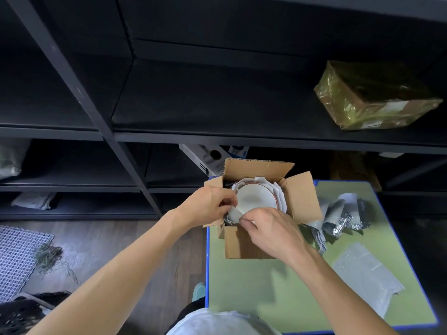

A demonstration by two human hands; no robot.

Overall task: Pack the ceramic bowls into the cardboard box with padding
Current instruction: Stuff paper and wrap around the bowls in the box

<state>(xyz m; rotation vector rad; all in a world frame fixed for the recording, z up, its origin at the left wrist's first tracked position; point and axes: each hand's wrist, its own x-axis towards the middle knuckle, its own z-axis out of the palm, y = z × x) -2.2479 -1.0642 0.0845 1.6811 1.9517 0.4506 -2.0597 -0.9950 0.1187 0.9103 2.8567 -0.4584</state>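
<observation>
An open cardboard box (301,197) stands on the far left part of a green table. Inside it lies a white ceramic bowl with a red rim (256,197), nested in white paper padding (280,195). My left hand (209,204) pinches the white paper at the box's near left corner. My right hand (268,228) pinches the same sheet at the near edge, beside the left hand. Silver foil padding shows under the paper at the box's front. What lies beneath the bowl is hidden.
Crumpled silver and white padding (343,217) lies right of the box, and a bubble-wrap sheet (367,274) on the green table (254,286) nearer me. Black shelving stands behind, holding a taped parcel (372,97). White boxes (210,158) sit behind the carton.
</observation>
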